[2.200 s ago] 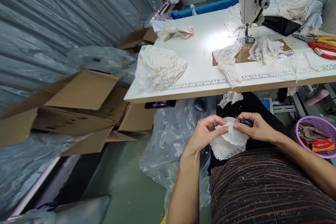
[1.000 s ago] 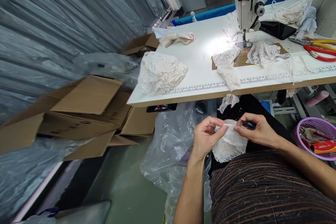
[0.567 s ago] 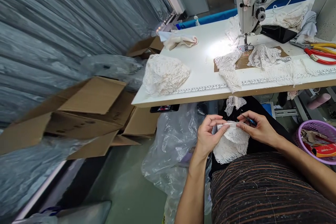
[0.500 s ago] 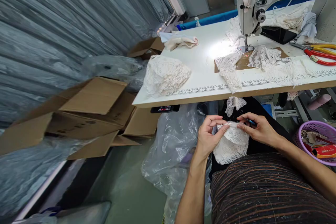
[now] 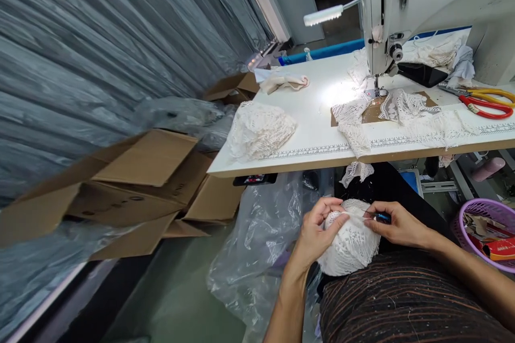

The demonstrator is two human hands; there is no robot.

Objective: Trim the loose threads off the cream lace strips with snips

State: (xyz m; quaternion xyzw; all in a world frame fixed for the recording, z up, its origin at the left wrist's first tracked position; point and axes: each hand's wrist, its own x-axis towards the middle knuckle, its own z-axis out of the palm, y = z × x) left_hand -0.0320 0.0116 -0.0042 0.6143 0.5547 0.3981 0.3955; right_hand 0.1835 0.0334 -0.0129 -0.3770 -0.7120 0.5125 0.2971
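Over my lap, a rounded piece of white lace fabric [image 5: 349,246] is stretched between my two hands. My left hand [image 5: 322,228] pinches its upper left edge between thumb and fingers. At the upper right edge my right hand [image 5: 396,224] is closed, thumb and forefinger on the lace. A small dark tool with a blue part [image 5: 382,217] is tucked in the right hand, mostly hidden by the fingers, so its kind cannot be made out. Just above the hands, a lace strip [image 5: 356,172] hangs over the table edge.
The sewing machine [image 5: 374,32] stands on the white table [image 5: 309,112] with its lamp lit. A lace pile [image 5: 261,131] lies left, red- and yellow-handled tools [image 5: 485,102] right. Around are cardboard boxes [image 5: 147,158], plastic sheeting [image 5: 257,236] and a purple basket [image 5: 462,230].
The lace has been turned and opened out, so a fuller, rounder face shows. Both hands keep their hold. The whole view has shifted, with table and hands appearing lower.
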